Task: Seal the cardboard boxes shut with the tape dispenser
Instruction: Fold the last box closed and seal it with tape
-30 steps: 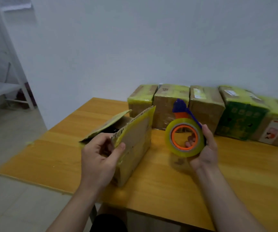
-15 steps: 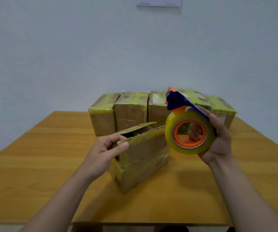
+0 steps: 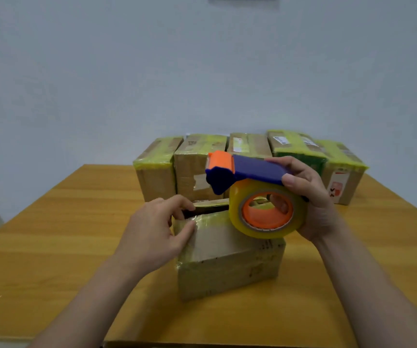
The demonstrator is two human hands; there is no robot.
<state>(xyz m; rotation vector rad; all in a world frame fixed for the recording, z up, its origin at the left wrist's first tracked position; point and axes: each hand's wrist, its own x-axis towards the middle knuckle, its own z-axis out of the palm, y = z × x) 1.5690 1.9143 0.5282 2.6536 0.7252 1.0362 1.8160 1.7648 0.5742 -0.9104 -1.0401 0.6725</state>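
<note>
both hands busy: left hand [image 3: 152, 234] grips box [image 3: 227, 259]

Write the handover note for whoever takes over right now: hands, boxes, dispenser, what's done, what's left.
Left hand: pinches the near top flap of the open cardboard box, which sits mid-table.
Right hand: grips the tape dispenser, held over that box's right end, clear roll loaded.
Done: five taped boxes stand in a row by the wall, apparently sealed.
Left: press the flaps shut (a dark gap shows between them), run tape along the seam, cut.
</note>
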